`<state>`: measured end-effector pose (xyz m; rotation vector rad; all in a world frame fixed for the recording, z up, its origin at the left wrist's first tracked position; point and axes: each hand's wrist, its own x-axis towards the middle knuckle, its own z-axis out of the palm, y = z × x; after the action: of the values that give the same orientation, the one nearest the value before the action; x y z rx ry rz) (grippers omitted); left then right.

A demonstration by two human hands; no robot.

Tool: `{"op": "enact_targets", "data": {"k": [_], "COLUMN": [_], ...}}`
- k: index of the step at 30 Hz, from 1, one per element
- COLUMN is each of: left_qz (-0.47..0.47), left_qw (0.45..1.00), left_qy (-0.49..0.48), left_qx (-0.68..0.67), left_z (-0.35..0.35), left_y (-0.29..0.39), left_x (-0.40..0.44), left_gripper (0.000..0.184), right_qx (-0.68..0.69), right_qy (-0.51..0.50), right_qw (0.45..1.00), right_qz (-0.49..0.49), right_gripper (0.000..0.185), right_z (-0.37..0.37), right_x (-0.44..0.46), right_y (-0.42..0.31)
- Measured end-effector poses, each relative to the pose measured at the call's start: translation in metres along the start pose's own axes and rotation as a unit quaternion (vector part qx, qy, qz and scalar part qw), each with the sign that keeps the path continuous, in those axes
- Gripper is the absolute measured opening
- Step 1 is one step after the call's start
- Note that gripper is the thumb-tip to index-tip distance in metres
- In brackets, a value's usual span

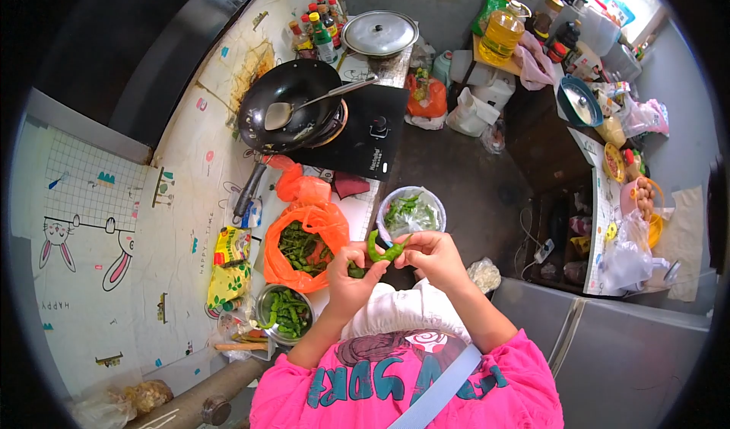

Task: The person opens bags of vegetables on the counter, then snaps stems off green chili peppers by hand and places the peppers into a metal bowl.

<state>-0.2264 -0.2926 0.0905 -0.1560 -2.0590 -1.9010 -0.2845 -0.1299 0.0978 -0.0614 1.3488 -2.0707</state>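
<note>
A curved green pepper (385,253) is held between my two hands in front of my chest. My left hand (351,277) is closed round its left end, with more green showing at the palm. The fingers of my right hand (437,260) pinch the pepper's other end. Left of my hands, an orange plastic bag (332,222) lies open with many green peppers (300,248) inside. Below it stands a metal bowl (264,322) of green peppers. Just beyond my hands is a white bin (441,220) with a plastic liner and green scraps.
A black wok (266,91) with a spatula (279,116) sits on the gas stove (353,144). Behind are a lidded pan (380,32) and sauce bottles (323,41). Yellow packets (229,268) lie at the left. At the right are an oil jug (501,35) and a grey fridge (623,353).
</note>
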Motion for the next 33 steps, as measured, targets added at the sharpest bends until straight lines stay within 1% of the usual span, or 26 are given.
{"op": "enact_targets", "data": {"k": [2,6,15,18,21,24,26,28,30,31,32,33], "left_qz": [-0.049,-0.07,-0.071,-0.066,-0.068,-0.052,-0.147,-0.232,-0.308,-0.337,-0.362,-0.385], "left_qw": [0.994,0.988,0.986,0.985,0.988,0.99,0.969,0.935,0.893,0.871,0.867,0.86], "left_qy": [0.02,0.035,0.031,0.022,0.02,0.009,0.016,0.016,0.008,-0.038,-0.083,-0.128], "left_qx": [-0.094,-0.133,-0.15,-0.158,-0.141,-0.13,-0.2,-0.266,-0.328,-0.357,-0.334,-0.31], "left_z": [0.001,0.0,-0.001,-0.003,-0.003,-0.002,-0.006,-0.01,-0.013,-0.012,-0.012,-0.01], "left_y": [0.003,0.005,0.005,0.004,0.002,-0.004,-0.01,-0.018,-0.025,-0.019,-0.018,-0.016], "left_x": [0.003,0.003,0.004,0.004,0.005,0.005,0.006,0.008,0.014,0.018,0.018,0.019], "left_gripper": [0.034,0.034,0.034,0.031,0.032,0.022,0.016,0.017,0.023,0.023,0.023,0.024], "right_qx": [0.011,0.036,0.02,0.019,0.016,0.012,-0.012,-0.017,-0.045,-0.07,-0.095,-0.151], "right_qy": [-0.009,-0.021,-0.023,-0.024,-0.017,-0.003,0.009,-0.005,-0.031,-0.048,-0.066,-0.058], "right_qw": [1.0,0.999,0.999,0.999,0.998,0.998,0.996,0.995,0.993,0.99,0.987,0.978], "right_qz": [-0.001,-0.013,-0.031,-0.041,-0.051,-0.064,-0.084,-0.095,-0.104,-0.108,-0.112,-0.13], "right_gripper": [0.022,0.022,0.023,0.022,0.021,0.018,0.016,0.013,0.01,0.009,0.008,0.007], "right_z": [-0.001,0.0,0.003,0.003,0.002,0.002,-0.002,-0.01,-0.016,-0.02,-0.022,-0.023], "right_x": [0.0,0.0,-0.003,-0.002,0.0,0.002,0.005,0.006,0.007,0.009,0.011,0.012], "right_y": [0.001,0.0,-0.003,-0.001,0.001,0.004,0.005,0.003,0.004,0.006,0.008,0.009]}}
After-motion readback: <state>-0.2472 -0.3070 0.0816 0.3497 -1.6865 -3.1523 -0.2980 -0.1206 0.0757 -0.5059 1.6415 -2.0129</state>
